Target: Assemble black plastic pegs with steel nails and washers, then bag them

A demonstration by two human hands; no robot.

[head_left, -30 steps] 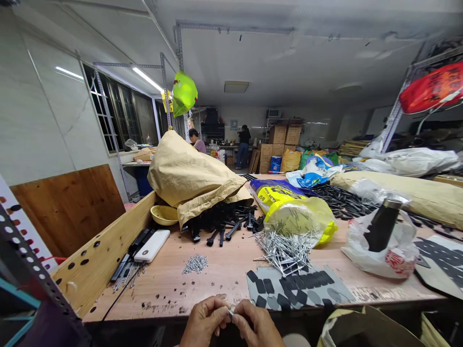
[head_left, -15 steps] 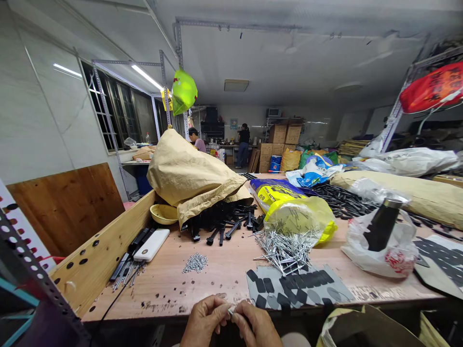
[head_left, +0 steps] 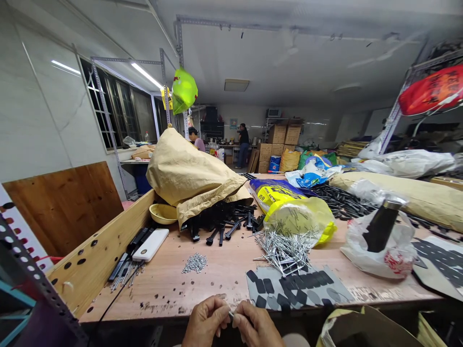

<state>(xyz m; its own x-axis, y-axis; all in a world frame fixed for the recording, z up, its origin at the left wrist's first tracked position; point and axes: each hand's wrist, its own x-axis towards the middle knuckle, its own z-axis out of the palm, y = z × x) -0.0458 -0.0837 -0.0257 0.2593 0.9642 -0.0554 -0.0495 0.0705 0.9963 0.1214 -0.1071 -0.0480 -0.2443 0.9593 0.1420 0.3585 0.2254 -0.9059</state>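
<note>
**Small metal piece (head_left: 231, 313) held at edge of table (head_left: 220, 255)**

It is pinched by left hand (head_left: 207, 319) and right hand (head_left: 255, 322). Beyond are strewn metal bits (head_left: 194, 263), pins (head_left: 285, 248) heaped outside a yellow bag (head_left: 277, 196), and black parts (head_left: 217, 215) partly covered by a paper sack (head_left: 191, 173).

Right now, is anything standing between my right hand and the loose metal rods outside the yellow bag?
Only the grey sheet with black pieces on it, lying flat just beyond your right hand. Nothing visible stands upright on the way to the metal rods.
</note>
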